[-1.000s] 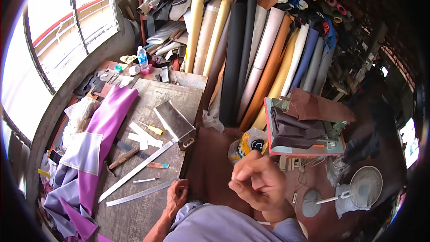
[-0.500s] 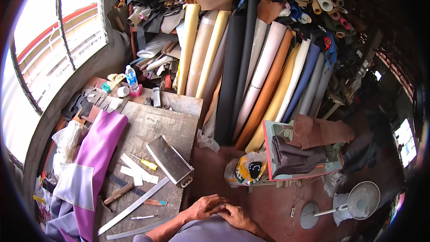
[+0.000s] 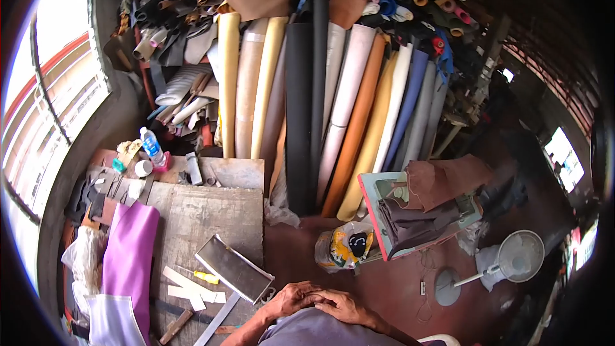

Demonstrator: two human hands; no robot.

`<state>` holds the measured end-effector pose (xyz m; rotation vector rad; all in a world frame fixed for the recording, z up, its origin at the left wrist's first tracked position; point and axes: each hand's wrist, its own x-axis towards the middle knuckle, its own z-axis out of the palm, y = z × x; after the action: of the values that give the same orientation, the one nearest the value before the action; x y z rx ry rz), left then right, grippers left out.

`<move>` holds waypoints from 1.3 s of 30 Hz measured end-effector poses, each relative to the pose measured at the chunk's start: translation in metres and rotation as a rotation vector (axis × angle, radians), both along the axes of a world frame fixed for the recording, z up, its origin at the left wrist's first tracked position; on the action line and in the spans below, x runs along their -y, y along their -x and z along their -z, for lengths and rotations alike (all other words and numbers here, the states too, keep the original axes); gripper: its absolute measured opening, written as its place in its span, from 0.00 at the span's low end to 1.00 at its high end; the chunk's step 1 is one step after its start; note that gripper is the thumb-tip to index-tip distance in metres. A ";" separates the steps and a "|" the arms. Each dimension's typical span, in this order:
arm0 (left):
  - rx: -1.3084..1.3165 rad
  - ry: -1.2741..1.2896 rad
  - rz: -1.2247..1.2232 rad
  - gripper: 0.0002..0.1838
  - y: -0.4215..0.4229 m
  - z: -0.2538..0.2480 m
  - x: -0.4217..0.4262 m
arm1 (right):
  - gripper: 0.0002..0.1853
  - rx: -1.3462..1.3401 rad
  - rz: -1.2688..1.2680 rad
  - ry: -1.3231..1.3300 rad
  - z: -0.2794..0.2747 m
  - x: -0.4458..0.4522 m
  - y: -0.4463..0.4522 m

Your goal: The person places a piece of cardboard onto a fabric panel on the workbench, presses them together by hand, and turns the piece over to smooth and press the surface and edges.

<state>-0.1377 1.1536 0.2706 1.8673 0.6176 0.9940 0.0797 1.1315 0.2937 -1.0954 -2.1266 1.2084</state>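
My left hand [image 3: 293, 298] and my right hand [image 3: 343, 305] are clasped in front of my grey shirt, their fingers overlapping and curled together. No object shows in either hand. Nearest to my left hand is a worn metal case [image 3: 234, 270] with a dark top, lying at the wooden table's [image 3: 186, 211] edge. Beside it on the table are a yellow-handled screwdriver [image 3: 206, 277], white strips [image 3: 186, 289], a metal ruler [image 3: 218, 320] and a wooden-handled tool [image 3: 176, 327].
Purple material [image 3: 128, 256] drapes over the table's left side. A water bottle [image 3: 152, 146] stands at the back. Tall material rolls [image 3: 346, 109] lean ahead. To the right are a small table [image 3: 378, 218] with brown folded pieces, a printed bag [image 3: 336, 250] and a fan [image 3: 520, 256].
The view has turned to the right and up, so the table sits further left and lower. My hands stay clasped together.
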 end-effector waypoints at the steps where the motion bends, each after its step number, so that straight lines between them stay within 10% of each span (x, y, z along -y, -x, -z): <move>1: -0.040 0.097 -0.029 0.17 0.001 -0.009 0.001 | 0.19 -0.003 0.004 -0.002 -0.003 -0.004 0.001; 14: -0.059 0.446 -0.107 0.18 -0.010 -0.015 -0.020 | 0.21 -0.110 0.007 0.019 -0.001 -0.033 0.000; 20: 0.462 0.824 -0.171 0.12 -0.023 -0.010 -0.023 | 0.32 -0.024 0.079 0.091 0.012 -0.032 -0.005; 39: 0.419 0.855 -0.276 0.14 -0.041 0.012 -0.040 | 0.45 -0.159 0.081 0.057 0.011 -0.026 -0.015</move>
<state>-0.0968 1.1941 0.2584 0.8122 0.8760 1.0297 0.0951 1.1575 0.2823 -1.0620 -1.9210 1.2809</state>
